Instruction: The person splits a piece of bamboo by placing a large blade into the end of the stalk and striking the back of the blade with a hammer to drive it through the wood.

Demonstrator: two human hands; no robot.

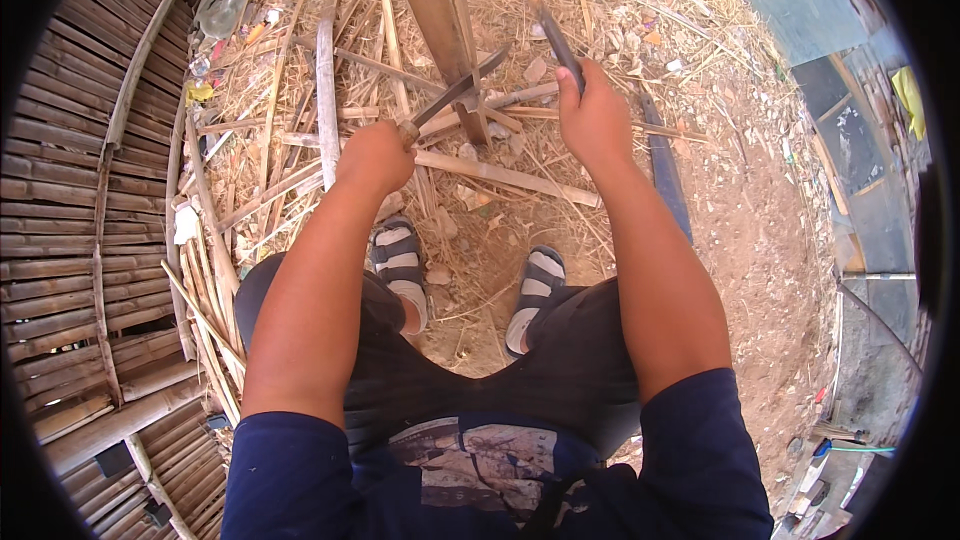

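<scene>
In my left hand [377,157] is the handle of a long, curved knife [440,103], its dark blade pointing up and to the right. The blade crosses the lower part of a brown bamboo piece [425,10] that stands on the ground in front of me. I cannot tell how deep the blade sits in it. My right hand [594,118] is wrapped round the dark handle of a hammer [553,25]. The hammer's head is up and to the right of the bamboo, apart from the knife.
Bamboo strips [505,176] and straw litter the ground around my sandalled feet [400,258]. A long, dark blue-grey flat piece [667,175] lies to the right of my right hand. At left stands a bamboo slat wall [60,190]; grey sheets [800,0] are at far right.
</scene>
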